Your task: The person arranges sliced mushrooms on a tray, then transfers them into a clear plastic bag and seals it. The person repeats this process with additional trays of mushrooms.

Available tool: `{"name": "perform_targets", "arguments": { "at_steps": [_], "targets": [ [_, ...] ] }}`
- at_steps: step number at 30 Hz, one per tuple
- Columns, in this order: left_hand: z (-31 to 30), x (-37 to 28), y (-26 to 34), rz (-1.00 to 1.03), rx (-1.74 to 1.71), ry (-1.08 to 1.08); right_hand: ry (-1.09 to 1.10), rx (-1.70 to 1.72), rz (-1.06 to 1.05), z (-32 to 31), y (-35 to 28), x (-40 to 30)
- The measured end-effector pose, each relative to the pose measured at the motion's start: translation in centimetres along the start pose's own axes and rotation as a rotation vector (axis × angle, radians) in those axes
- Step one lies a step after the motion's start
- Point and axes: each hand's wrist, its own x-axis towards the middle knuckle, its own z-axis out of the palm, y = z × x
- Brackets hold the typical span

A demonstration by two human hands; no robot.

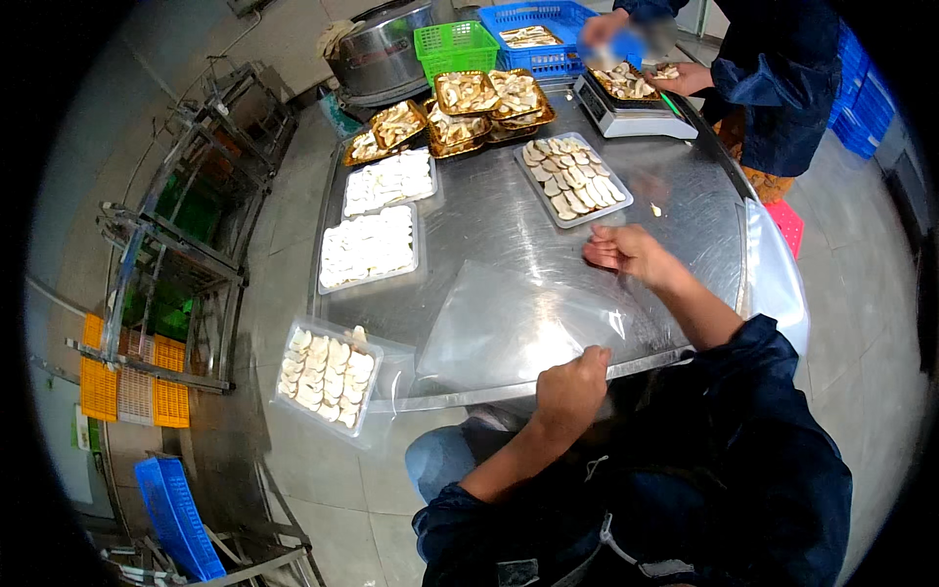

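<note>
My left hand (574, 387) is closed on the near edge of a clear plastic bag (499, 323) that lies over the front of the steel table (484, 220). My right hand (623, 249), fingers curled, hovers beyond the bag's right side; whether it holds anything cannot be told. Just past it lies a clear tray of sliced mushrooms (572, 178). Two more filled trays, an upper one (390, 181) and a lower one (368, 247), lie at the table's left. A bagged tray of slices (328, 376) juts over the front left corner.
Gold trays of mushroom pieces (463, 93) are stacked at the back, near a green basket (456, 48) and a blue crate (539, 66). A co-worker's hand (686, 78) is beside a scale (634, 117). Plastic film (776, 271) hangs over the right edge. Metal racks (183, 249) stand left.
</note>
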Motion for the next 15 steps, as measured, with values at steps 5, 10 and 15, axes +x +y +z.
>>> {"name": "perform_targets", "arguments": {
  "at_steps": [5,10,15],
  "targets": [
    [0.3,0.6,-1.3,-0.047,0.061,0.026,0.201,0.246,-0.196,5.0,0.9,1.3],
    [0.2,0.5,-1.8,-0.055,0.042,0.031,0.26,0.284,-0.231,4.2,0.7,1.6],
    [0.2,0.8,-2.0,-0.076,0.009,-0.007,0.123,0.33,-0.337,1.4,0.9,2.6]
  ]
}}
